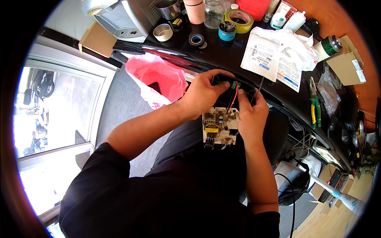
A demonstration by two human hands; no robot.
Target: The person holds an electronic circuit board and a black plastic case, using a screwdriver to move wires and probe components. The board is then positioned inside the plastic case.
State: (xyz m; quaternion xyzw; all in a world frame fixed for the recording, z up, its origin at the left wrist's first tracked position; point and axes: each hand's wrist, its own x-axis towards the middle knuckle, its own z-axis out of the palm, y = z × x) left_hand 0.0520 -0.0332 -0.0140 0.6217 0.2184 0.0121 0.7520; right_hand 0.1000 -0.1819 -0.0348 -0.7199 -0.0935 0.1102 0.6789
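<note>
Over my lap, my left hand (200, 95) is closed on the left end of a black plastic casing (217, 78), its thumb pressing on the inside. At the other end my right hand (254, 113) grips the same casing, thumb near a small green circuit board (235, 85). A thin dark rod (260, 86) sticks up from the right fingers; its lower part is hidden. Red and black wires (233, 98) run from the green board down to a larger, stained circuit board (220, 127). That board hangs below the casing and carries a yellow transformer (212, 129).
A black desk (214, 53) stands ahead with tape rolls (239, 20), a glass jar (214, 14), a blue tin (227, 32) and papers (260, 53). Green-yellow pliers (314, 104) lie at right. Left of my hands is a pink-bagged bin (158, 75). Cables (303, 144) hang below the desk.
</note>
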